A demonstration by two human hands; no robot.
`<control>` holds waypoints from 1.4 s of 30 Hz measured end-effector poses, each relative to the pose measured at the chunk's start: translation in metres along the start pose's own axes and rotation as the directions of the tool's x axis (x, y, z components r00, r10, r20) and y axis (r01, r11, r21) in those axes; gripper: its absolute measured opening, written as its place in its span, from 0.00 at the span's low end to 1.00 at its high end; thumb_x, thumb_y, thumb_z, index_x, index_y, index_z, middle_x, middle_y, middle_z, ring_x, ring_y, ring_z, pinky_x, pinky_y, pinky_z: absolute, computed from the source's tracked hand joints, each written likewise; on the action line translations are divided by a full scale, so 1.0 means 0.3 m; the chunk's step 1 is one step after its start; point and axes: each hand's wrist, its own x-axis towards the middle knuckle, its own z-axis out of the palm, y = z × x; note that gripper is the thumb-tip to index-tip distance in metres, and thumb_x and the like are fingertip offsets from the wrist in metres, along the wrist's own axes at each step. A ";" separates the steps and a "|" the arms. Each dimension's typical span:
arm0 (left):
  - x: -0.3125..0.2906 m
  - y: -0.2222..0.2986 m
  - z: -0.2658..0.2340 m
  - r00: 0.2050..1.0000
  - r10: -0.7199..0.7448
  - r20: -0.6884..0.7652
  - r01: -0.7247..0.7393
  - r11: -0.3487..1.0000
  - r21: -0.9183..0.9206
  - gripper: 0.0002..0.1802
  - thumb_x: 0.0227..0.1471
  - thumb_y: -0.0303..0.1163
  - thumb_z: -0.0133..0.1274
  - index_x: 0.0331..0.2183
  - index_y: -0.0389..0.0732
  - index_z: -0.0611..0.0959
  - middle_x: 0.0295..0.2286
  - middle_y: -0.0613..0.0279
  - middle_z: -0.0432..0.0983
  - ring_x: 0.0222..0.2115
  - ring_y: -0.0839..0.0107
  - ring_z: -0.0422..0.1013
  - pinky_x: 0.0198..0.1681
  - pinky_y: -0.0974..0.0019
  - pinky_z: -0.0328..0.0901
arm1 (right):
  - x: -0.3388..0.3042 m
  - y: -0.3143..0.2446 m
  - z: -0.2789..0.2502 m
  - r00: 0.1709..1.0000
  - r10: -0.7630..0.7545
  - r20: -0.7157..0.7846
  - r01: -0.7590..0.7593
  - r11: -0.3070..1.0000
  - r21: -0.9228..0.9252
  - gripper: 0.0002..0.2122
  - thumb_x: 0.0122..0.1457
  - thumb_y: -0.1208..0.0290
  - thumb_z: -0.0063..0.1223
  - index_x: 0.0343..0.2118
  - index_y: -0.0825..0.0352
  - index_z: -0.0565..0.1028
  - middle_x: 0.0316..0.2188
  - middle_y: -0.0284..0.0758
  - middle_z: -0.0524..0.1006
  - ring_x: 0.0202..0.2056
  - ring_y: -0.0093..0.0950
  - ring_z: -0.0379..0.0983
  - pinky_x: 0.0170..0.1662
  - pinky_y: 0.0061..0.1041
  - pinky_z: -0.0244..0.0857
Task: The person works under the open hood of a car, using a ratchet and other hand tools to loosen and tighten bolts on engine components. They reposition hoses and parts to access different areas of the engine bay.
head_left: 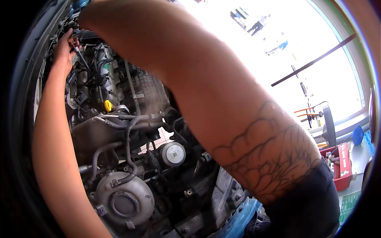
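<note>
At the far left of the engine bay, my left hand is closed with its fingers curled at a slim dark rod-like piece that slants down toward the engine. What kind of piece it is, I cannot make out. My right arm, with line tattoos near the dark sleeve, crosses the view from the lower right to the top left. Its hand is hidden past the top edge. A bit of blue shows beside that wrist. Below my hands lie the engine and a yellow dipstick ring.
A round whitish coolant tank sits low in the bay, near a round silver-topped cap and several hoses. Blue sheeting covers the front edge. To the right stands a red tool box. Two people appear in the bright background.
</note>
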 end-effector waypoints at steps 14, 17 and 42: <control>-0.050 0.008 -0.007 0.997 0.078 0.027 -0.077 0.996 -0.039 0.14 0.59 0.44 0.54 0.39 0.44 0.81 0.29 0.70 0.75 0.29 0.77 0.69 0.40 0.67 0.64 | 0.116 -0.065 0.010 0.947 0.102 -0.305 -0.098 0.995 0.027 0.20 0.58 0.54 0.59 0.51 0.57 0.81 0.48 0.40 0.80 0.47 0.52 0.74 0.53 0.67 0.58; -0.027 0.003 -0.009 0.995 0.090 0.035 -0.090 0.996 -0.018 0.11 0.59 0.43 0.55 0.34 0.46 0.81 0.26 0.71 0.74 0.27 0.77 0.68 0.38 0.68 0.65 | 0.099 -0.073 0.027 0.935 0.103 -0.338 -0.118 0.993 -0.023 0.20 0.57 0.54 0.60 0.50 0.56 0.81 0.47 0.39 0.80 0.46 0.51 0.75 0.52 0.64 0.60; 0.046 -0.021 -0.043 0.984 0.153 0.086 -0.155 0.988 0.020 0.18 0.61 0.46 0.53 0.45 0.44 0.79 0.35 0.68 0.75 0.33 0.77 0.69 0.42 0.68 0.64 | 0.057 -0.055 0.036 0.911 -0.023 -0.411 0.168 0.932 0.322 0.19 0.61 0.55 0.56 0.53 0.54 0.80 0.51 0.34 0.81 0.51 0.38 0.78 0.46 0.50 0.72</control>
